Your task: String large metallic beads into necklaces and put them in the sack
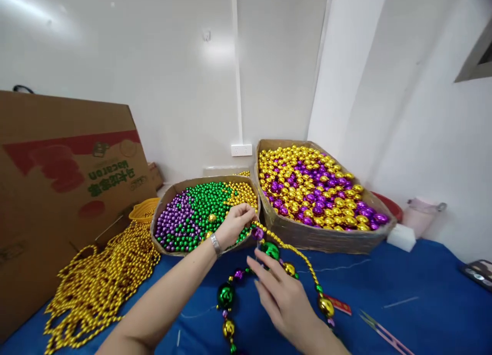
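Note:
My left hand (239,222), with a watch at the wrist, pinches at the end of a bead necklace (286,244), above the front edge of the small-bead box. Small gold beads run along one part of it; large green, gold and purple balls hang along the rest. Just below, my right hand (284,296) has its fingers stretched out and apart beside a large green bead (271,251). A thin pale line, hard to make out, runs between its fingertips and a purple bead (258,233). What exactly the left fingertips grip is partly hidden.
A cardboard box (205,211) of small purple, green and gold beads stands ahead. Right of it is a larger box (315,191) of gold and purple balls. Gold bead strands (111,278) lie left, by a carton (69,201). Pink-handled snips (384,332) rest on the blue cloth (430,288).

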Demonstrator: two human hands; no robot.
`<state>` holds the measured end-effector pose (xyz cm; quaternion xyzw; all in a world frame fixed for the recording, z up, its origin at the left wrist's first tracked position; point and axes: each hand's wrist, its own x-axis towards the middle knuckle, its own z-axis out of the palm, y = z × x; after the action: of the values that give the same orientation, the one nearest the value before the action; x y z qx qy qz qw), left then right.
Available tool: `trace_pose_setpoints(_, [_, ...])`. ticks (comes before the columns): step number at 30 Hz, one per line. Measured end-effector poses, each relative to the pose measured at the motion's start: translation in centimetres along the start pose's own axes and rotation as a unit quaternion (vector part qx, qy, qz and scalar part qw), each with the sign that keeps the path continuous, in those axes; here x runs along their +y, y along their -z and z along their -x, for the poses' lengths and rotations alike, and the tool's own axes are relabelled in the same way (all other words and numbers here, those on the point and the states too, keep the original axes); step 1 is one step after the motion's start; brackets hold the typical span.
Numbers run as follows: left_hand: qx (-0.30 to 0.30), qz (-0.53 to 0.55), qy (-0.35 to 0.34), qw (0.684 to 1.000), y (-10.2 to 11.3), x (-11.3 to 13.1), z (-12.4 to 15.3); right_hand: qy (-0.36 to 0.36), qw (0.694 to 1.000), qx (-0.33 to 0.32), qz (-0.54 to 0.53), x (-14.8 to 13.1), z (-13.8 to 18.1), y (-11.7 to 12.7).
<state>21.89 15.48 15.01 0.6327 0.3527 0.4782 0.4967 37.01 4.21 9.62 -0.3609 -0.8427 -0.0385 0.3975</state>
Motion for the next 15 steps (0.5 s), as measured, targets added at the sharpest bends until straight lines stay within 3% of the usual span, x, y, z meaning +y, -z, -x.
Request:
trace_pose_setpoints(3, [-0.007,-0.001,-0.001,1.000,0.5,-0.3,0.7,-0.020,0.994,0.106,-0.007,1.2,0.3,2.1])
trace_pose_setpoints(5, [-0.013,-0.006,-0.005,1.000,0.7,-0.6,1.3,-0.101,0.989,0.106,-0.018,3.5,-0.3,2.7])
trace_pose_setpoints(8, [0.005,-0.013,-0.009,1.000,1.0,-1.3,2.1,-0.219,0.968,-0.039,-0.112,5.7,-0.5,1.9])
trace_pose_setpoints(10, [0.017,-0.023,-0.001,1.000,1.1,-2.1,2.6,-0.262,0.939,-0.121,-0.185,5.2,0.3,0.4])
trace_pose_setpoints(15, [-0.018,-0.061,0.042,0.997,0.6,-4.8,4.6,-0.214,0.903,-0.233,-0.290,1.7,3.2,-3.2])
